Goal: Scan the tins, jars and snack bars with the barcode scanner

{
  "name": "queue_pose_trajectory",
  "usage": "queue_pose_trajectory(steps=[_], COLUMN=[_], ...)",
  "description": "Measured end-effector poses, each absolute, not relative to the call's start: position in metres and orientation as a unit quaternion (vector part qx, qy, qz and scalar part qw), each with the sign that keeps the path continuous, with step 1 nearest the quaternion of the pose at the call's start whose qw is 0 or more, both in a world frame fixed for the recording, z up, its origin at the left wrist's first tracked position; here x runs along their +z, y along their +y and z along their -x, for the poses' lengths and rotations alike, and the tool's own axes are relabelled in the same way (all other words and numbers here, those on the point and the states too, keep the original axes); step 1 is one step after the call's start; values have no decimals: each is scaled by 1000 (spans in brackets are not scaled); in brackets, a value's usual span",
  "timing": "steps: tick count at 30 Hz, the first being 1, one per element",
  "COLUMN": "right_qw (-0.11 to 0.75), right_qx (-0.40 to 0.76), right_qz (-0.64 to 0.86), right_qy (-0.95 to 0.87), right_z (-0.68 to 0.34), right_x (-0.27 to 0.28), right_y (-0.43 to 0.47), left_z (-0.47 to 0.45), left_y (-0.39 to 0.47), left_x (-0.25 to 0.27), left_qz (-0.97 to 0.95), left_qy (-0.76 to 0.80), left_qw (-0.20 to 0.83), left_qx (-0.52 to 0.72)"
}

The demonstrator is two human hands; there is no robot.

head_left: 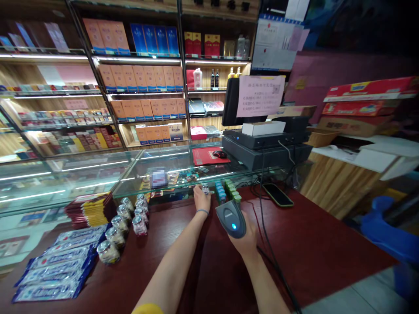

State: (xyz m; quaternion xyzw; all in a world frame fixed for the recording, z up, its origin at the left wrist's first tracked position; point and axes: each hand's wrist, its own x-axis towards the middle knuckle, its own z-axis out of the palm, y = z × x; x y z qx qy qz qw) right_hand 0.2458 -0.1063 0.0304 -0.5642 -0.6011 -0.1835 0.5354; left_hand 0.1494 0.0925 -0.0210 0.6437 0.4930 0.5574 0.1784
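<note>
My left hand (201, 200) reaches forward over the dark red counter, its fingers closed around a small clear jar with a silvery lid (205, 188). My right hand (249, 237) grips a grey barcode scanner (231, 218) with a blue light glowing on top. Just beyond the scanner stand a row of blue-capped tubes (219, 191) and a row of green-capped tubes (233, 190). Left of my left arm, two rows of small lidded jars (115, 237) stand on the counter, some with pink contents (139, 225).
Blue-and-white packets (54, 270) lie at left beside stacked red and yellow packets (94, 209). A glass display case (157, 159) borders the counter's far side. A phone (278, 195), a cable (266, 226) and a cash register (265, 148) are at right. A blue stool (389, 231) stands beyond.
</note>
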Motion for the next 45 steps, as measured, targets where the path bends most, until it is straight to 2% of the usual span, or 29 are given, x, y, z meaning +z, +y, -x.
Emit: queue_pose_trajectory(steps=[6, 11, 18, 21, 25, 31, 40, 42, 45], right_qw=[512, 490, 467, 449, 443, 422, 397, 389, 373], right_qx=[-187, -223, -268, -284, -307, -290, -271, -263, -237], right_qz=[580, 584, 562, 524, 453, 429, 410, 410, 417], right_qy=[-605, -608, -628, -666, -710, -744, -775, -782, -794], right_z=[-249, -246, -237, -230, -214, -193, -187, -186, -184], right_x=[25, 23, 22, 23, 24, 26, 24, 23, 22], right_y=[-106, -107, -107, -106, -105, -106, -106, -107, -109], left_z=[-133, -78, 42, 81, 106, 112, 114, 114, 110], left_y=[74, 28, -41, -48, -40, -28, -29, -30, -32], left_x=[-6, 19, 43, 37, 18, -5, -3, 0, 7], left_qz=[-621, -651, -628, -596, -603, -629, -611, -600, -556], left_qy=[490, 434, 452, 489, 534, 550, 549, 525, 454], left_qw=[187, 181, 30, -27, -52, 3, 84, 137, 322], left_qx=[582, 595, 633, 636, 590, 550, 564, 587, 618])
